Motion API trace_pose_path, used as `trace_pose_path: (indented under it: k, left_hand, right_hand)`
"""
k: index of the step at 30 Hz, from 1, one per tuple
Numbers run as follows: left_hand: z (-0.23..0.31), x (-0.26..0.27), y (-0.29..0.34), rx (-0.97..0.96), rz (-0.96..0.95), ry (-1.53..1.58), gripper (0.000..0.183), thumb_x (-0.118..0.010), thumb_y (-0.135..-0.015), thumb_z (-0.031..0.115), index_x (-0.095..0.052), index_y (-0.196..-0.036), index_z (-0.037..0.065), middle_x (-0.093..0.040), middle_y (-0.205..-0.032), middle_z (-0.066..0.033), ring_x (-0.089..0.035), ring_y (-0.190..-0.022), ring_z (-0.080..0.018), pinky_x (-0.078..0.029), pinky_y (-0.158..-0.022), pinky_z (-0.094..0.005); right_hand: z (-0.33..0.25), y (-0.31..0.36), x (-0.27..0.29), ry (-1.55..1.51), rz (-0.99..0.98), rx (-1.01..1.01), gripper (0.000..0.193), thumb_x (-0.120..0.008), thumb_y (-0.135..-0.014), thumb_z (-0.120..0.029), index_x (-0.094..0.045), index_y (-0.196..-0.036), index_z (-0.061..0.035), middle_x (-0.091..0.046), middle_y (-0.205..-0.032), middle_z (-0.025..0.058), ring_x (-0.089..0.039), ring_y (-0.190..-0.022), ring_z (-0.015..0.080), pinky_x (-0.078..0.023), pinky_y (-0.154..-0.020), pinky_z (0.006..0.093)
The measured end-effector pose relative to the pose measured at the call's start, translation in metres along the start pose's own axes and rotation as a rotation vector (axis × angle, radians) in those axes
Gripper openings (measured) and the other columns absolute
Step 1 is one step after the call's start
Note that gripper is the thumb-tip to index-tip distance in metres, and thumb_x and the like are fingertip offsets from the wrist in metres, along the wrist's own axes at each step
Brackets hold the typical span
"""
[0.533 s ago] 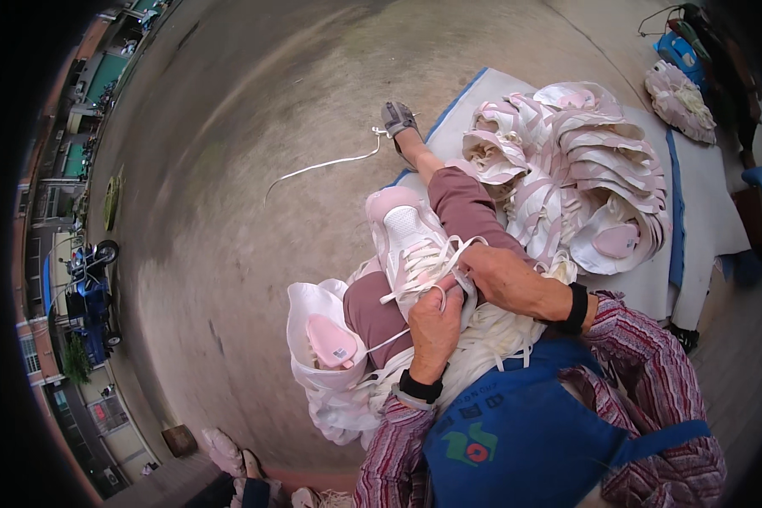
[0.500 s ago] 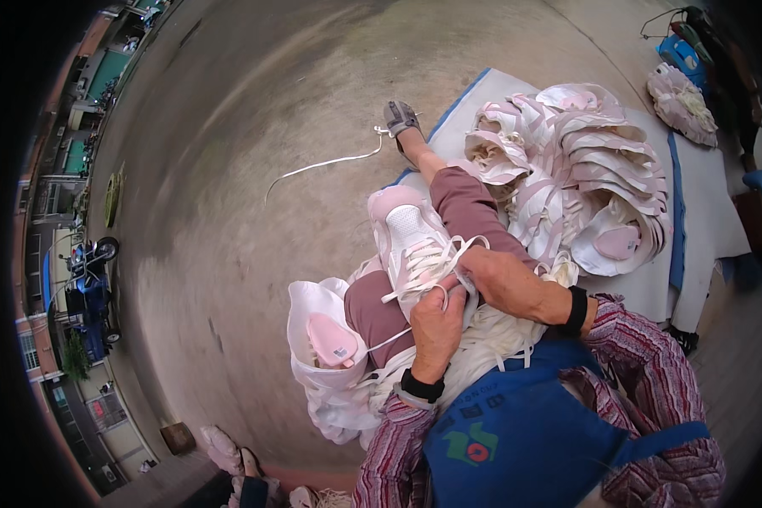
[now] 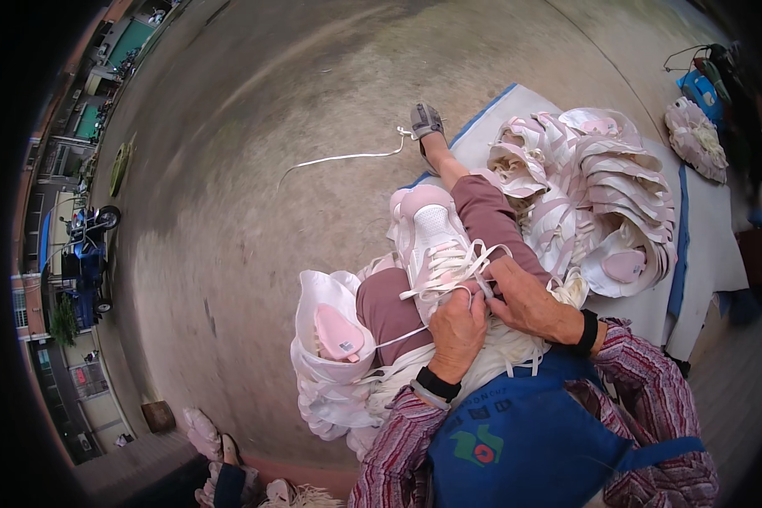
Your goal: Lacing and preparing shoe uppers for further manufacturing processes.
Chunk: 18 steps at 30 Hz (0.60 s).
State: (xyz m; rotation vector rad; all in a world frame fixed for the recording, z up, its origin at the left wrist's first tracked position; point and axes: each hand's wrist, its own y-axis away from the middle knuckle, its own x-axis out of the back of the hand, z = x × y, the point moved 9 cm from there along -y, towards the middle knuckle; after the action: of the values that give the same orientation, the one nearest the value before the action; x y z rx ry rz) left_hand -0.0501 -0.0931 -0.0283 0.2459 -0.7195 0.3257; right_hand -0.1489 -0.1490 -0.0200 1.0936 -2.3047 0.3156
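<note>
Shoe upper [image 3: 427,237], pink and white, lies at the centre of the head view, its toe toward the top of the frame. From my remote seat I see both hands working at its lower end, among loose white laces [image 3: 449,267]. The left hand [image 3: 455,334] is bunched, thumb against fingers, grasping that end of the upper. The right hand [image 3: 529,300] curls in from the right, nearly meeting it; its fingertips are partly hidden, so I cannot tell what they pinch. One thin strand runs from near the left hand to a stack of similar uppers [image 3: 334,398], left of centre toward the bottom. A larger pile of uppers [image 3: 626,182] rests on a pale sheet [image 3: 711,233] at upper right. I also make out a blue apron [image 3: 525,449] at the bottom and a long lace [image 3: 339,158] on the floor [image 3: 220,245], top centre.
</note>
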Motion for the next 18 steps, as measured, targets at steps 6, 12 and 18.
trace_pose_path:
  k: [6, 12, 18]
  left_hand:
    - [0.009, 0.010, 0.006, -0.071, -0.061, -0.096, 0.013, -0.057, -0.088, 0.016, -0.060, -0.094, 0.005, -0.062, -0.069, -0.0216, -0.062, -0.066, -0.0416, -0.047, -0.060, -0.0511]
    - [-0.037, 0.058, 0.016, 0.075, -0.213, 0.046, 0.021, -0.057, -0.090, 0.022, -0.059, -0.091, 0.001, -0.064, -0.076, -0.0221, -0.063, -0.070, -0.0405, -0.047, -0.062, -0.0464]
    - [-0.063, 0.052, 0.029, 0.183, -0.301, 0.307, 0.025, -0.056, -0.090, 0.022, -0.061, -0.095, -0.002, -0.063, -0.075, -0.0181, -0.062, -0.070, -0.0279, -0.047, -0.068, -0.0355]
  right_hand:
    - [0.002, -0.004, 0.006, 0.012, 0.100, -0.013, 0.038, -0.063, -0.075, 0.001, -0.045, -0.109, 0.0016, -0.047, -0.099, 0.0191, -0.058, -0.073, 0.0293, -0.049, -0.065, 0.0356]
    - [-0.014, 0.001, 0.010, 0.008, 0.060, -0.083, 0.038, -0.065, -0.076, -0.004, -0.046, -0.109, 0.0009, -0.045, -0.103, 0.0218, -0.055, -0.092, 0.0393, -0.047, -0.074, 0.0437]
    - [-0.055, -0.001, -0.008, 0.184, -0.052, 0.177, 0.023, -0.062, -0.080, -0.007, -0.055, -0.103, -0.0038, -0.053, -0.090, 0.0156, -0.060, -0.075, 0.0351, -0.050, -0.063, 0.0417]
